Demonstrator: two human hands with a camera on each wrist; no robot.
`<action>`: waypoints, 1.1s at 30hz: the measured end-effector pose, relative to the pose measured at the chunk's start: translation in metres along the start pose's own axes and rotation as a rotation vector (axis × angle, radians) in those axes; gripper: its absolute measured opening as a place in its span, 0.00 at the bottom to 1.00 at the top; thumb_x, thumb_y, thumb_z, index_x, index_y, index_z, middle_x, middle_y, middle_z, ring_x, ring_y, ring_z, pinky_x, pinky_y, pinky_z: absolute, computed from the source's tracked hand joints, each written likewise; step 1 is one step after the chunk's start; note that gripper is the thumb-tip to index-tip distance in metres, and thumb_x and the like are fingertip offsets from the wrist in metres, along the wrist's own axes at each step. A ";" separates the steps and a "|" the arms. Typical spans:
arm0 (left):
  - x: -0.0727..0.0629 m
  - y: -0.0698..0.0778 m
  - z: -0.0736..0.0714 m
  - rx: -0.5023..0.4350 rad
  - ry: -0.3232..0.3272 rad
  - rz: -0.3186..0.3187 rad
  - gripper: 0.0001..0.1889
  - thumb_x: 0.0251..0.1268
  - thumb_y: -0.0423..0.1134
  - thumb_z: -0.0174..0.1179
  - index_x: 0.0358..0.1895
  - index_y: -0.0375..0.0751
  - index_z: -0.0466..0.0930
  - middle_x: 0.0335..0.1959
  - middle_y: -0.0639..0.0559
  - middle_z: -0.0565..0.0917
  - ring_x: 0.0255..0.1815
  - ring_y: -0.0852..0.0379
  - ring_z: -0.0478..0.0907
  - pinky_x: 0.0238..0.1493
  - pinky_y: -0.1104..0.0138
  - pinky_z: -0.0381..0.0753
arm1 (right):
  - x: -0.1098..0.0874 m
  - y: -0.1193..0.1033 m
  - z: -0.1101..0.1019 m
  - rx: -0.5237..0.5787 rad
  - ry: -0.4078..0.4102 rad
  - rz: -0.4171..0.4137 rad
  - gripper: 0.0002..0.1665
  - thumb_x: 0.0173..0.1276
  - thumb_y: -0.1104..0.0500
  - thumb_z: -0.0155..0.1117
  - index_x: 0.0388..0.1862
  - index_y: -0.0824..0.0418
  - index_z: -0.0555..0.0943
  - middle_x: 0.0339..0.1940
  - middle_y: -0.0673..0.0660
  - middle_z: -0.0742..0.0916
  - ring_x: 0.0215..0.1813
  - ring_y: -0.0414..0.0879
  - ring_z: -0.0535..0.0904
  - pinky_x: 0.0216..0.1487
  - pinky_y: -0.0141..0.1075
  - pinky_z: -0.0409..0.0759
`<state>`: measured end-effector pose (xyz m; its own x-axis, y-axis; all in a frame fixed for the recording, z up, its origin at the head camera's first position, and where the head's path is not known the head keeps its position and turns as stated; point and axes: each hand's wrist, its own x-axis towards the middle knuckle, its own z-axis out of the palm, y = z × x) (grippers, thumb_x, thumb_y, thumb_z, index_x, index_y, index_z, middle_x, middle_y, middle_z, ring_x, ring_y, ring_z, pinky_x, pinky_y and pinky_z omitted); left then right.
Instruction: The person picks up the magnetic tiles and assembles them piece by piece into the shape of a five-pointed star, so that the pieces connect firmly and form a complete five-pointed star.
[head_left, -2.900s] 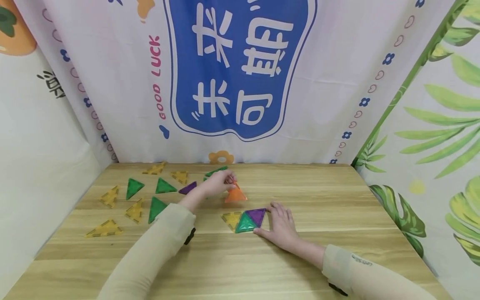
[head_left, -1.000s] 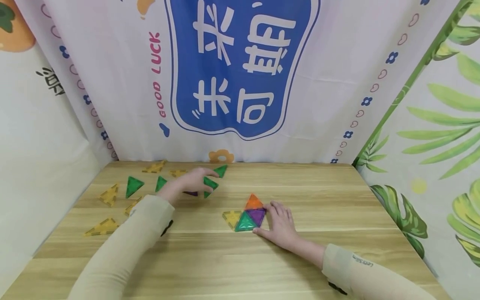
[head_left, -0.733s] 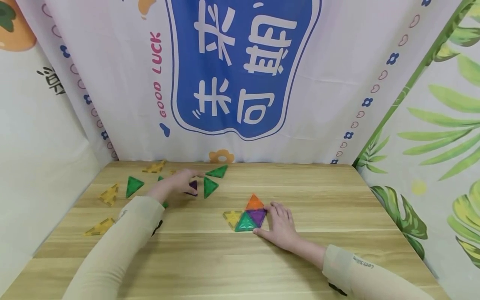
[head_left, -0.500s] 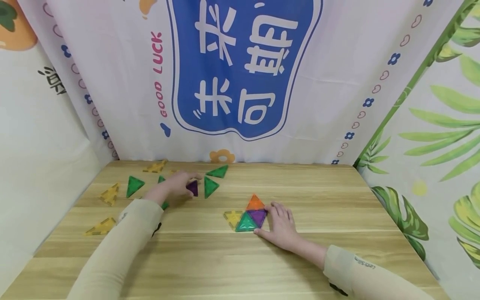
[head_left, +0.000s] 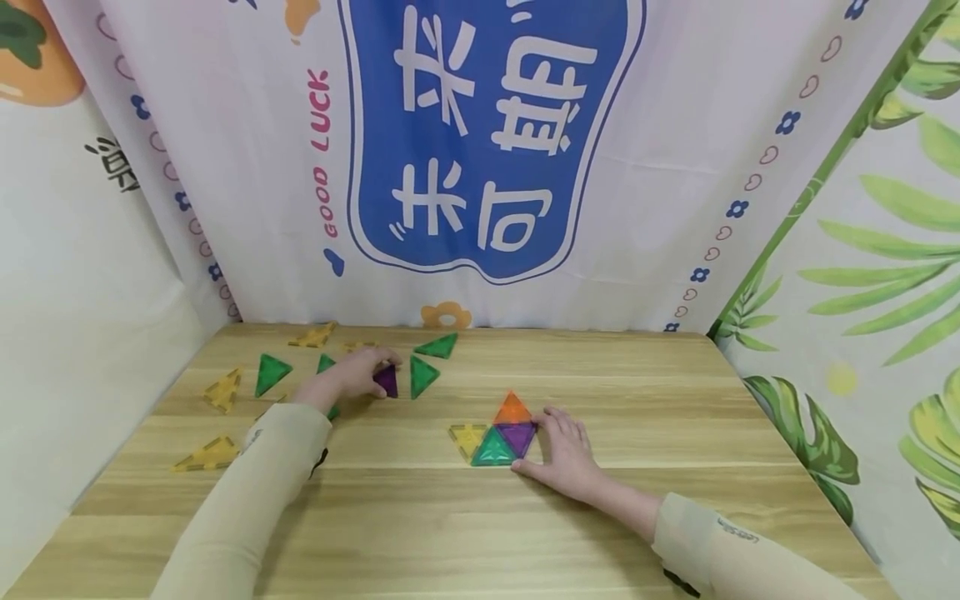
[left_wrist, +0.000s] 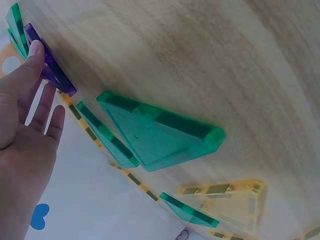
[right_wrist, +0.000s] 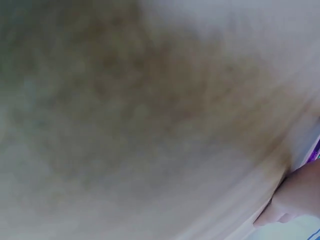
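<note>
My left hand pinches a small purple triangular magnetic tile among the loose tiles. In the left wrist view, the thumb lies on the near face of this purple tile, fingers behind it. Toward the middle of the table, a yellow triangle, a teal-green triangle, a second purple triangle and an orange triangle lie flat, edge to edge. My right hand rests at their right side, index fingertip near the purple tile's upper corner, thumb by the green tile's lower corner.
Two green triangles lie right of the left hand. More green and yellow tiles are scattered over the left of the wooden table. A printed curtain hangs along the far edge.
My left hand has set the orange tile against the second purple one and let go. It then moved left and took hold of the loose purple tile. The right hand has stayed in place.
</note>
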<state>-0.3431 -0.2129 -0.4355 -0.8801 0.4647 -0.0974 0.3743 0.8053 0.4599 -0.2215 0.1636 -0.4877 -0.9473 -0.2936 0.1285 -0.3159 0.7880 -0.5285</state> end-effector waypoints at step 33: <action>0.011 0.045 -0.018 0.035 0.106 0.056 0.05 0.62 0.29 0.59 0.38 0.39 0.83 0.38 0.49 0.83 0.41 0.53 0.77 0.46 0.58 0.77 | 0.045 -0.015 -0.004 -0.132 -0.119 -0.205 0.39 0.56 0.38 0.69 0.59 0.60 0.74 0.61 0.58 0.76 0.63 0.54 0.72 0.64 0.48 0.71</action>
<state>-0.3408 -0.1779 -0.4002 -0.8830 0.4689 0.0222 0.4317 0.7926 0.4306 -0.2591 0.1407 -0.4706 -0.8523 -0.5095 0.1183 -0.5121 0.7668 -0.3870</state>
